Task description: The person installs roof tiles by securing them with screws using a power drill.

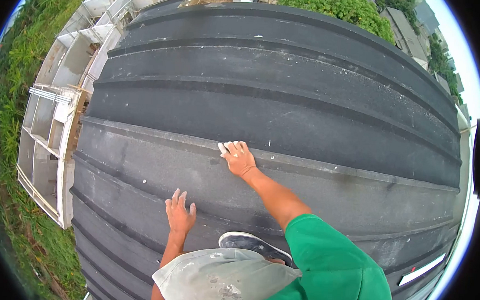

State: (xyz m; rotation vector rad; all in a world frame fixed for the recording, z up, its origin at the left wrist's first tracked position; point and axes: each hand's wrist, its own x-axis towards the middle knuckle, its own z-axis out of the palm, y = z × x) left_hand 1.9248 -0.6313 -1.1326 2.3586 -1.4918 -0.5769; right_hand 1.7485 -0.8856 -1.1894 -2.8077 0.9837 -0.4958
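Note:
My right hand rests on a raised rib of the dark metal roof, its fingers bent over the rib's edge. Lower and to the left, my left hand has its fingers apart and holds nothing; whether it touches the roof I cannot tell. A dark shoe with a pale rim stands on the roof below my hands. Beside it shows a light grey, stained trouser knee. The green sleeve covers my right upper arm.
Roofless walls of a building stand beyond the roof's left edge, with green plants past them. A white strip lies near the lower right edge. A tree and other roofs rise behind the far edge.

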